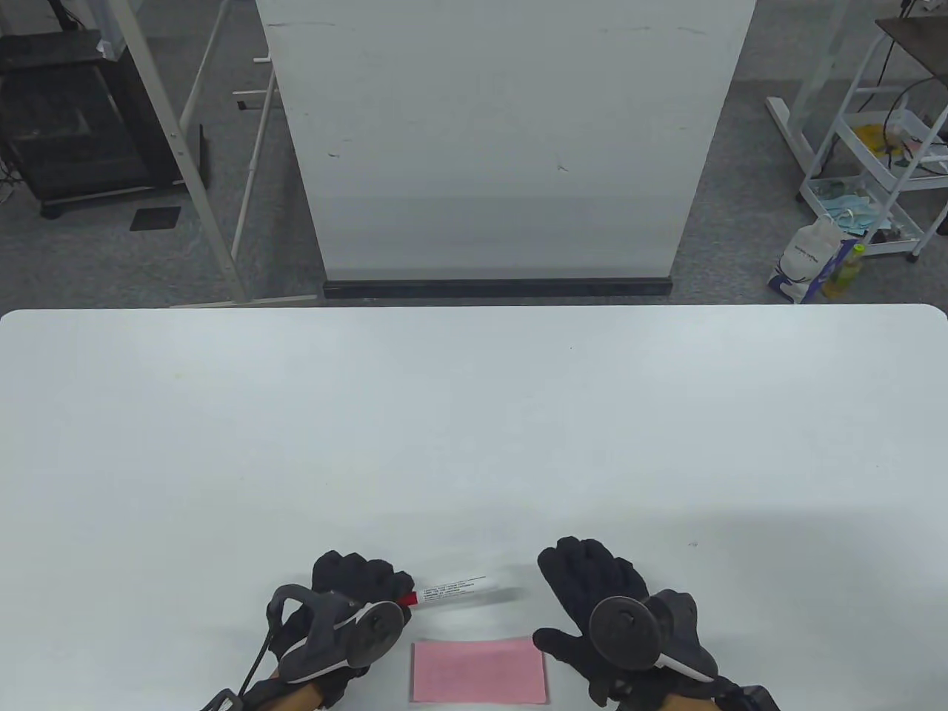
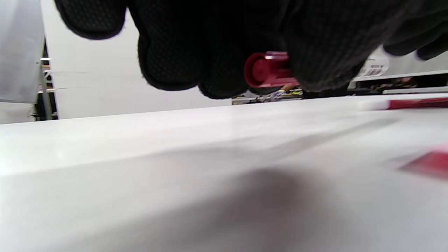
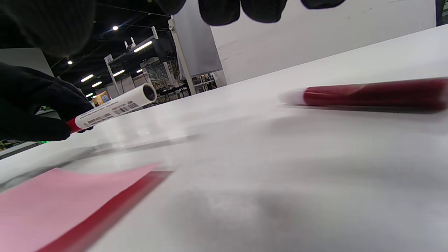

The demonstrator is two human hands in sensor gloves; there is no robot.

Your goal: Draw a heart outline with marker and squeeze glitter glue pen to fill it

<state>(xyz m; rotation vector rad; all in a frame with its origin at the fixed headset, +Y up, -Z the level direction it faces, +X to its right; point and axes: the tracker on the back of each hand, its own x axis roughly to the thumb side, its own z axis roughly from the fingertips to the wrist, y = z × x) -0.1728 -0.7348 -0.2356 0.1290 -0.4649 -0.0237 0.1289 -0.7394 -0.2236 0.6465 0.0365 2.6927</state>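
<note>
- The bench (image 1: 474,415) is carrying the work at its near edge — its smooth white top is offering nothing to stop a round pen from rolling.
- The right hand (image 1: 615,622) is hovering over the bench to the right of the paper, fingers spread and holding nothing. The glitter glue pen (image 3: 367,95), a dark red tube, is lying beneath it; in the table view the hand is hiding it, so a blind reach is risking a knock.
- The left hand (image 1: 348,607) is pinching the marker (image 1: 463,590) at its red cap end, white barrel sticking out to the right, raised off the bench. A grip that far out on one end is leaving the barrel free to swing or slip.
- The pink paper (image 1: 479,670) is lying flat between the hands, unmarked as far as can be told, with neither hand pressing on it — the first stroke is likely to drag it askew.
- The marker's cap appears to be on; pulling it carelessly is risking stray ink.
</note>
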